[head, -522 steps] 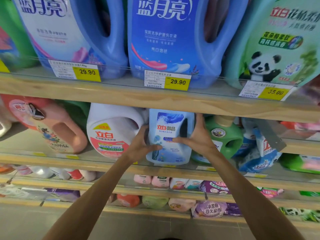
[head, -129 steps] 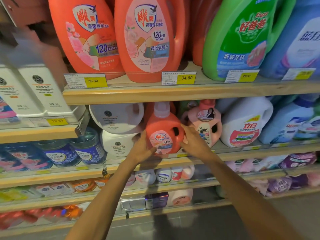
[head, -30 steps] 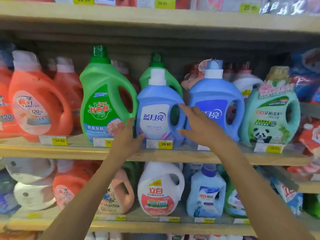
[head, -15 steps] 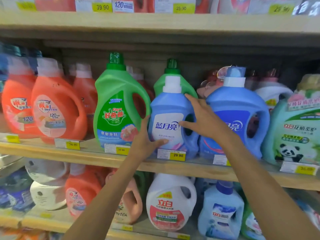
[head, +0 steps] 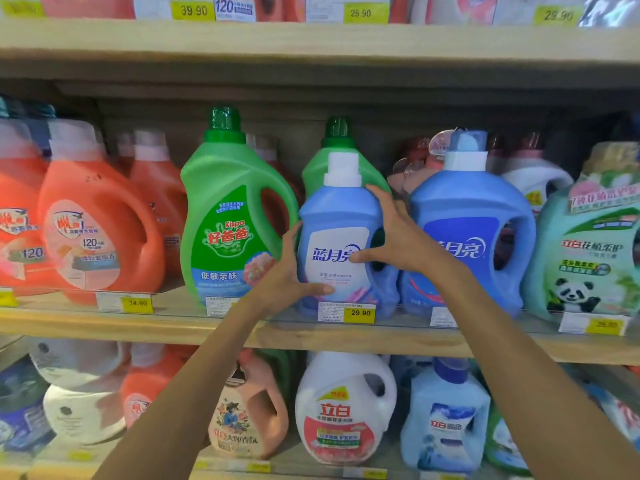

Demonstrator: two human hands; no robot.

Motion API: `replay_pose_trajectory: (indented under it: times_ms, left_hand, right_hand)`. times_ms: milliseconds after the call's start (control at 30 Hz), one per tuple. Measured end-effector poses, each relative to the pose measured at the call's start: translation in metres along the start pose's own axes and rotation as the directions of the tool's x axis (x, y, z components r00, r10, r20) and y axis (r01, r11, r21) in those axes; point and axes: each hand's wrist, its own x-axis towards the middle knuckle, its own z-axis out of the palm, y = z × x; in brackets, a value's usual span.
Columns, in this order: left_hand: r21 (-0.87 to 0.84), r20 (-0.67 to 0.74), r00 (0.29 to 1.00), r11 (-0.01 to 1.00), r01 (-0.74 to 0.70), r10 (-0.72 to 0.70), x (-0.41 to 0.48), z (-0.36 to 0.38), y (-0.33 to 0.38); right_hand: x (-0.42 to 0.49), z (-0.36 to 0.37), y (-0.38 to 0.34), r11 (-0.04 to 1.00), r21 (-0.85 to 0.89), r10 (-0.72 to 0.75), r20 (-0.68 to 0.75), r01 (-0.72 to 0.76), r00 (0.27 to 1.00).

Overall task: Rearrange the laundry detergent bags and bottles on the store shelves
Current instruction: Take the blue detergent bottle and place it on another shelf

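A small blue detergent bottle [head: 337,233] with a white cap stands upright at the front of the middle shelf [head: 311,336]. My left hand [head: 289,275] grips its lower left side, thumb across the label's bottom. My right hand [head: 398,233] grips its right side at the handle, fingers round the shoulder and thumb on the label. A green bottle [head: 228,216] stands just left of it and a larger blue bottle [head: 474,233] just right.
Orange bottles [head: 93,223] fill the shelf's left end and a pale green panda bottle [head: 588,251] the right. Another green bottle [head: 341,147] stands behind the small blue one. The shelf below holds white [head: 343,407], peach [head: 249,410] and light blue [head: 446,420] bottles. Price tags line the edges.
Both hands have closed in on the small blue bottle: the right hand rose from the larger bottle's front to the small one's handle side, the left hand wrapped round its lower left.
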Motion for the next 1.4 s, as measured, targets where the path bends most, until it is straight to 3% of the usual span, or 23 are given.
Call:
replay_pose_trajectory:
  times_ms: [233, 467, 833, 1000, 1233, 1400]
  left_hand:
    - [-0.011, -0.012, 0.999, 0.999, -0.037, 0.037, -0.003, 0.001, 0.000]
    - [0.015, -0.114, 0.987, 0.993, -0.113, 0.114, -0.012, 0.007, 0.002]
    - [0.051, -0.299, 0.931, 0.977, -0.205, 0.211, -0.033, 0.014, 0.015]
    - [0.043, -0.301, 0.905, 0.953, -0.300, 0.299, -0.047, -0.002, 0.055]
    - [-0.029, -0.241, 0.929, 0.954, -0.297, 0.282, -0.110, -0.008, 0.076]
    - [-0.137, -0.258, 0.951, 0.968, -0.212, 0.172, -0.161, -0.001, 0.068]
  right_hand:
    - [-0.005, -0.001, -0.002, 0.999, 0.024, -0.026, -0.052, 0.028, 0.998]
    - [-0.020, 0.002, -0.002, 0.988, 0.134, -0.047, -0.176, 0.071, 0.983]
    - [-0.056, -0.013, -0.022, 0.974, 0.087, -0.173, -0.315, 0.210, 0.933]
    - [-0.062, -0.039, -0.042, 0.952, 0.085, -0.244, -0.370, 0.294, 0.896]
    - [-0.094, -0.036, -0.064, 0.943, 0.186, -0.201, -0.338, 0.275, 0.919]
    - [-0.122, -0.013, -0.074, 0.908, 0.337, -0.144, -0.306, 0.248, 0.941]
